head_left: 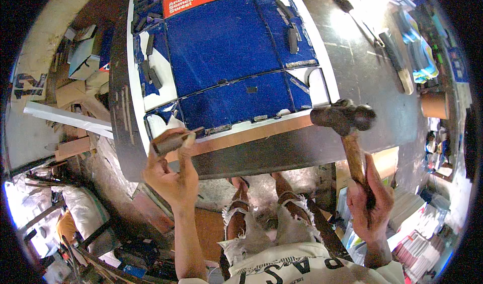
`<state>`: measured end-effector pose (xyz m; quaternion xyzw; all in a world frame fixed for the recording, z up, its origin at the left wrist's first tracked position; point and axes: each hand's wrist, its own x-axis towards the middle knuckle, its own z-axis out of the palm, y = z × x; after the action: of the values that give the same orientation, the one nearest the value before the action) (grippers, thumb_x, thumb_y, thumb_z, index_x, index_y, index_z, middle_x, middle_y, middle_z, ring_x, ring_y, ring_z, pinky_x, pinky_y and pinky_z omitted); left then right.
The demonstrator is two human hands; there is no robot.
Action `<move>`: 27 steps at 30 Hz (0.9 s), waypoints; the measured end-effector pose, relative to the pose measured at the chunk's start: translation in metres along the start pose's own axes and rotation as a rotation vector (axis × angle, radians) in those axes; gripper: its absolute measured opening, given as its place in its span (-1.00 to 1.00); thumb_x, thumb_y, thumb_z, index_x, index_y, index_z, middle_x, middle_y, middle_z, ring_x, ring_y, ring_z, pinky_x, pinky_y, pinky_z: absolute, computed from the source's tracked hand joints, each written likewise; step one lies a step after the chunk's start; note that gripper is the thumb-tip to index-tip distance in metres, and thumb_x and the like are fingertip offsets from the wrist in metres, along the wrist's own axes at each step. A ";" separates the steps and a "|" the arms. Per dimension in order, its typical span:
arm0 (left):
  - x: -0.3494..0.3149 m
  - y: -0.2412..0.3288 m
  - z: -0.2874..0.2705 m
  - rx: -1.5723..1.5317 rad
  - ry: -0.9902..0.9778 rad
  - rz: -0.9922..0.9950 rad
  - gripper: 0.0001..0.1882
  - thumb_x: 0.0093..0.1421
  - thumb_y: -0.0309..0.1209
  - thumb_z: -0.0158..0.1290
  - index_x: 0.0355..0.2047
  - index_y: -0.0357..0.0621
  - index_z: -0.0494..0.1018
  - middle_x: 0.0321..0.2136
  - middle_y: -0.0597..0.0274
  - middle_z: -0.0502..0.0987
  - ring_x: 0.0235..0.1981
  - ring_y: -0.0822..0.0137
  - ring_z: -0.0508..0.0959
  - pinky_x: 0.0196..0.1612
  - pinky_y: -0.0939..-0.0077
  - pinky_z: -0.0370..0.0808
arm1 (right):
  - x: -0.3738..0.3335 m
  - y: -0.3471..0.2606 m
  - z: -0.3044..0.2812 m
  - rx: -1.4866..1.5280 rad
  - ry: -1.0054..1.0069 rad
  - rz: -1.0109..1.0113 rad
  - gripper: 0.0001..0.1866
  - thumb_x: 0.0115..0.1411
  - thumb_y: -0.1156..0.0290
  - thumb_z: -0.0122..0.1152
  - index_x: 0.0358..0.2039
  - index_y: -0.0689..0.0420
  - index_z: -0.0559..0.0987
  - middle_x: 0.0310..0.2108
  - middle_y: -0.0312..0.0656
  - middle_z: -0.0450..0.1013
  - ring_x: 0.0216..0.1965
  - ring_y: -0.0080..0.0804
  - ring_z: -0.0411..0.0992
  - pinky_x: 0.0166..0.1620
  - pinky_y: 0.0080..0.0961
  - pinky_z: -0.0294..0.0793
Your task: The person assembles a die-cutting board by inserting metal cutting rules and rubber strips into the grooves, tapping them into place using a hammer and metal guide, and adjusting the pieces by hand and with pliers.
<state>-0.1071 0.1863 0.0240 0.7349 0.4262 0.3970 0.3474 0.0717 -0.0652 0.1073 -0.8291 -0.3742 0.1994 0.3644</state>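
Observation:
My right hand (371, 201) is wrapped round the wooden handle of a hammer (347, 119), whose dark metal head is raised beside the near right corner of a blue panel (221, 42). Between the fingers and thumb of my left hand (173, 175) is a short, dark grey-brown block (170, 143); a thin pointed bit sticks out by the thumb, and I cannot tell if it belongs to the block. This hand is at the panel's near left corner. Dark seams divide the panel, which has a white border, a tan near edge and torn white patches.
The panel lies on a dark table (261, 158). Small dark blocks (152, 75) are scattered along its sides. A long wooden-handled tool (397, 65) lies on the right. White strips (70, 118) jut out at left, and stacked papers (410, 223) stand at lower right.

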 end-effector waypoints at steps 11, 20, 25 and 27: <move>-0.015 -0.002 0.044 0.167 -0.332 0.318 -0.56 -0.11 -0.67 0.11 -0.17 -0.02 0.54 -0.34 0.27 0.63 -0.31 0.31 0.61 -0.22 0.41 0.28 | 0.000 0.011 0.027 0.007 -0.057 0.005 -0.44 0.20 0.59 0.12 0.23 0.33 0.30 -0.59 -0.28 0.42 -0.64 -0.64 0.31 -0.54 -0.63 0.31; -0.009 0.002 0.057 0.248 -0.321 0.525 -0.56 -0.22 -0.60 0.10 -0.23 -0.03 0.59 -0.41 0.22 0.60 -0.38 0.26 0.58 -0.26 0.40 0.36 | 0.007 0.001 0.019 0.049 -0.127 0.031 -0.44 0.16 0.60 0.16 0.19 0.35 0.32 -0.24 -0.01 0.48 -0.43 -0.34 0.47 -0.37 -0.53 0.46; -0.007 0.013 0.057 0.246 -0.365 0.517 -0.58 -0.15 -0.71 0.11 -0.20 -0.19 0.52 -0.41 0.23 0.57 -0.36 0.30 0.59 -0.19 0.36 0.33 | 0.013 -0.010 0.013 -0.126 -0.149 -0.277 -0.51 0.18 0.49 0.13 0.09 0.49 0.36 -0.13 0.10 0.53 -0.30 -0.13 0.61 -0.22 -0.46 0.53; -0.003 0.017 0.055 0.193 -0.375 0.508 -0.56 -0.16 -0.71 0.11 -0.19 -0.19 0.51 -0.40 0.20 0.57 -0.35 0.27 0.59 -0.17 0.32 0.36 | 0.013 -0.029 -0.005 -0.262 -0.215 -0.436 -0.50 0.17 0.50 0.15 0.09 0.49 0.36 -0.11 0.12 0.52 -0.27 -0.12 0.60 -0.20 -0.40 0.54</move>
<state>-0.0535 0.1670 0.0127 0.9075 0.1934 0.2866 0.2386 0.0692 -0.0446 0.1319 -0.7432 -0.6030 0.1528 0.2464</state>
